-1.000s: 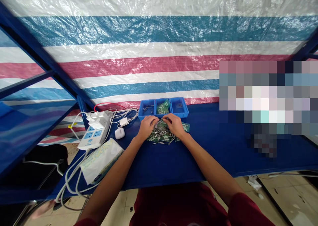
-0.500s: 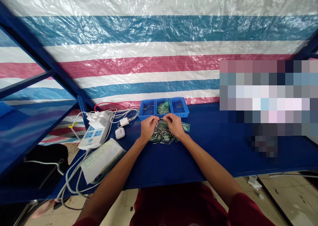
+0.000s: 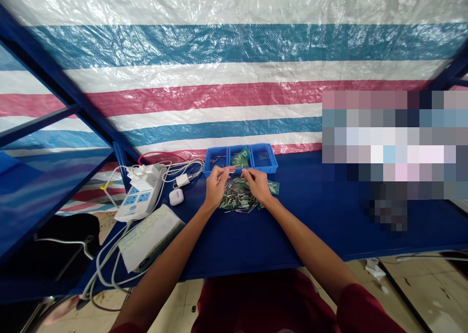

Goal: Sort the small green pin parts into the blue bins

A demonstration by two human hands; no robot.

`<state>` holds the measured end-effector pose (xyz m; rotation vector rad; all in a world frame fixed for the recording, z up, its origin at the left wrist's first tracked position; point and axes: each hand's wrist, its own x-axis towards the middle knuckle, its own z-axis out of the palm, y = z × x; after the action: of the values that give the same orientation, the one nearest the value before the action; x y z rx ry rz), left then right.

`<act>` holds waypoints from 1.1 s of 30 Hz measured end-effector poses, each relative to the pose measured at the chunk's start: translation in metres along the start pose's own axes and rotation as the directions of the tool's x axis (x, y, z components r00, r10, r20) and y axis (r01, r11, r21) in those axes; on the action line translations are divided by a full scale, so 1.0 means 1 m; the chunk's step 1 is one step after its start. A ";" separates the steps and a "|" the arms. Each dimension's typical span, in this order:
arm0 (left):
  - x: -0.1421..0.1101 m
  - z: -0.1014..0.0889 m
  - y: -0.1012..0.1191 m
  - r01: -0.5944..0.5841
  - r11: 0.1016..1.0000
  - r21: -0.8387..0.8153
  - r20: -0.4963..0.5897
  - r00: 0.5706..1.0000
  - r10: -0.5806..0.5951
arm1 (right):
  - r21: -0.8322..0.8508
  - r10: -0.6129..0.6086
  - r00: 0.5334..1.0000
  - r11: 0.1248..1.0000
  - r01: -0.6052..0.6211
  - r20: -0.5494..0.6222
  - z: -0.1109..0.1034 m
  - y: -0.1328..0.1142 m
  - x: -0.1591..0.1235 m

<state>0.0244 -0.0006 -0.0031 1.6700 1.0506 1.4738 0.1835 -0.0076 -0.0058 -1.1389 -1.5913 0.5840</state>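
Observation:
My left hand (image 3: pixel 215 189) is closed in a pinch, and a thin, light metal pin (image 3: pixel 231 171) appears to stick out from its fingertips. Close by on the right, my right hand (image 3: pixel 259 186) has thumb and fingers pressed together; what they hold, if anything, is too small to make out. Both hands hover above a pile of thin metal pins (image 3: pixel 239 196) lying on green plastic packets (image 3: pixel 273 187). Behind them stand joined blue trays: the left tray (image 3: pixel 207 162) has a few pins, the middle tray (image 3: pixel 240 148) green packets, the right tray (image 3: pixel 272 162) some small dark pieces.
On the left lie a white power strip (image 3: pixel 135 201) with plugs and cables, a white charger (image 3: pixel 182 179), a white earphone case (image 3: pixel 176 196) and a tissue pack (image 3: pixel 151 235). A striped plastic sheet (image 3: pixel 219 99) hangs behind the blue table (image 3: pixel 300 216). The right side is pixelated.
The fingertips of my hands have moved slightly apart. My left fingers have turned and stretched toward the right, with the pin at their tips. The trays and pile look the same.

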 end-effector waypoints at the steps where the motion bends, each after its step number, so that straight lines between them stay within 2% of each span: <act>1: 0.000 0.000 0.001 -0.001 1.000 -0.007 0.009 1.000 0.001 | -0.002 0.005 1.000 1.000 -0.005 -0.009 -0.001 0.000 0.000; 5: -0.001 -0.004 0.002 -0.036 0.987 0.156 0.020 0.999 0.034 | 0.000 0.005 1.000 1.000 -0.005 -0.021 -0.002 0.000 0.000; 9: 0.000 -0.008 0.001 -0.118 0.933 0.341 0.046 0.993 0.109 | -0.028 0.000 0.999 1.000 -0.001 -0.046 -0.002 0.002 0.000; 14: 0.001 -0.010 -0.006 -0.169 0.899 0.403 0.142 0.982 0.121 | -0.033 0.012 0.998 0.999 -0.014 -0.065 -0.003 0.001 0.000; 24: 0.005 -0.015 -0.013 -0.369 0.777 0.511 0.357 0.913 0.198 | -0.002 -0.010 0.996 1.000 0.011 0.092 0.000 0.006 0.000; 29: 0.005 -0.015 -0.013 -0.364 0.800 0.478 0.316 0.921 0.230 | 0.002 -0.004 0.992 1.000 0.004 0.125 0.000 0.007 0.000; 33: 0.003 -0.013 -0.005 -0.253 0.875 0.412 0.148 0.966 0.210 | 0.021 -0.023 0.996 1.000 0.021 0.081 -0.001 0.005 -0.001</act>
<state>0.0109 0.0041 -0.0047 2.2241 1.2164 1.3508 0.1861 -0.0061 -0.0097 -1.0936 -1.6617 0.6374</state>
